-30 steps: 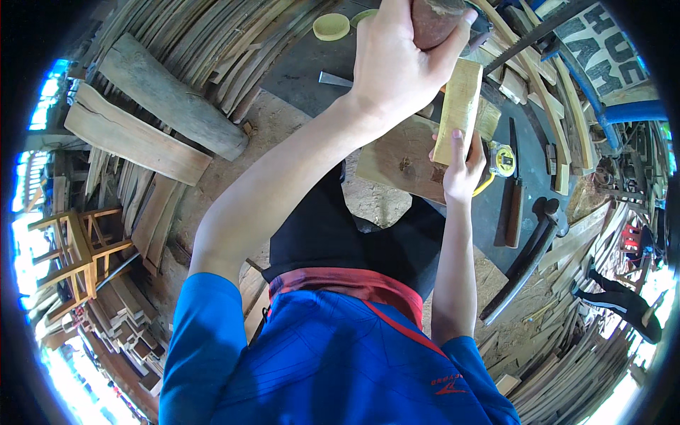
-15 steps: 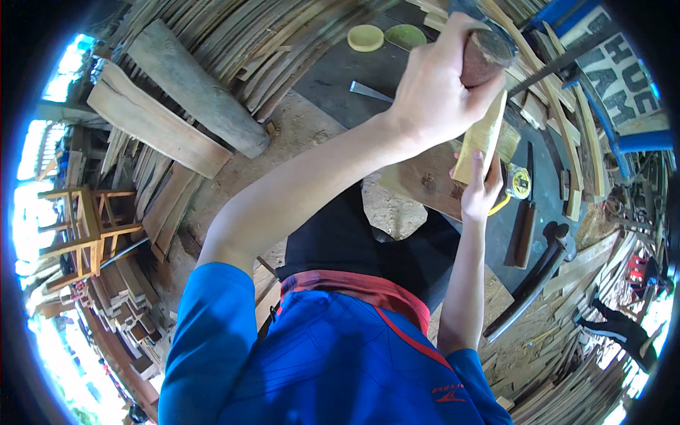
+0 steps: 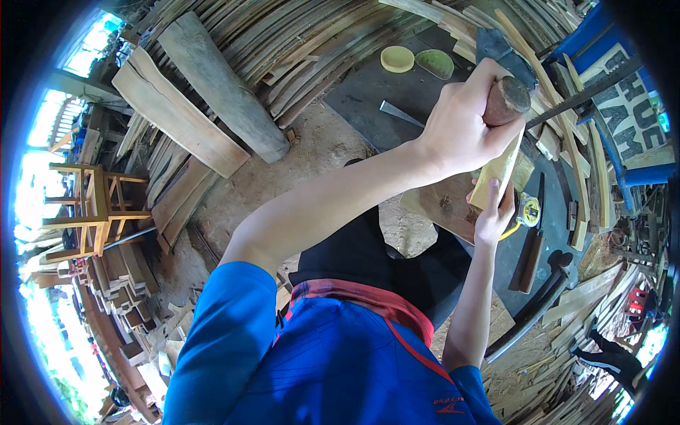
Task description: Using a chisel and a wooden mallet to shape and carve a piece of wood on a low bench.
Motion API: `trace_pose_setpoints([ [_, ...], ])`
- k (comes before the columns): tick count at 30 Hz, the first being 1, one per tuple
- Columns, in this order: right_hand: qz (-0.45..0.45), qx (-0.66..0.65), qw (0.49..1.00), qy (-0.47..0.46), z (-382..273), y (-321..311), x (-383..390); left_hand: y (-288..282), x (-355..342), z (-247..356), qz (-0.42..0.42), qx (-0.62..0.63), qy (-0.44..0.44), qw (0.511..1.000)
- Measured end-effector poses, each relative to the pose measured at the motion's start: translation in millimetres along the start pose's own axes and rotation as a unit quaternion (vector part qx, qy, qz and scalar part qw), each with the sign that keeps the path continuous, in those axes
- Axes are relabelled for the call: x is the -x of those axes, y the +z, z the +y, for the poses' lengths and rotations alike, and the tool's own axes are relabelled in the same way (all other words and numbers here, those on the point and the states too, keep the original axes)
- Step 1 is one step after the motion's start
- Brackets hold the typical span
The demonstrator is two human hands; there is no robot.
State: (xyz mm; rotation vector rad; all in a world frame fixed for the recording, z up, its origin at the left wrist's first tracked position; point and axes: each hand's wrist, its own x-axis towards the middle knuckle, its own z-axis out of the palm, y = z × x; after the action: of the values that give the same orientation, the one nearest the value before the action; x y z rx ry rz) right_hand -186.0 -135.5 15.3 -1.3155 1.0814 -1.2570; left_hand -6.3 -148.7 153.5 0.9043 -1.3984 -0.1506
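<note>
Glaring daylight left and lower right, black fisheye corners, bowed edges, shadows across blue shirt (image 3: 333, 354)

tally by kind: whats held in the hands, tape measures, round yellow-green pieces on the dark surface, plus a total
Tool handle in left hand: 1
Pale wood piece in right hand: 1
Tape measure: 1
Round yellow-green pieces: 2
Total: 5

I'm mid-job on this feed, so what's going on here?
The person's left hand grips a brown-handled tool, while the right hand holds the near end of a wood block. Whether the tool touches the block is hidden. A tape sits just right of the right hand.
</note>
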Motion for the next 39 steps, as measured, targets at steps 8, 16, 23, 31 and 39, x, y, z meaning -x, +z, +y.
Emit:
trace_pose_setpoints([
  [8, -0.002, 0.01, 1.0, -0.01, 0.6, -0.5, -0.6, 2.5, 1.1, 3.5, 0.007, 0.022, -0.002, 1.0],
  [16, -0.01, 0.008, 1.0, 0.002, -1.3, 1.7, -2.3, -0.1, -1.1, 1.0, 0.005, 0.012, -0.006, 1.0],
  [23, -0.06, 0.077, 0.995, 0.016, -14.9, -21.3, -10.2, -0.1, 4.5, 7.0, -0.024, 0.04, -0.095, 0.994],
  [31, 0.089, 0.24, 0.953, -0.159, -152.0, -78.4, -32.6, -4.8, 5.4, 9.1, -0.036, 0.038, -0.103, 0.993],
  [39, -0.225, 0.538, 0.8, -0.141, -278.4, -71.0, -5.4, -0.6, 3.2, -2.2, 0.018, 0.072, -0.026, 0.997],
])
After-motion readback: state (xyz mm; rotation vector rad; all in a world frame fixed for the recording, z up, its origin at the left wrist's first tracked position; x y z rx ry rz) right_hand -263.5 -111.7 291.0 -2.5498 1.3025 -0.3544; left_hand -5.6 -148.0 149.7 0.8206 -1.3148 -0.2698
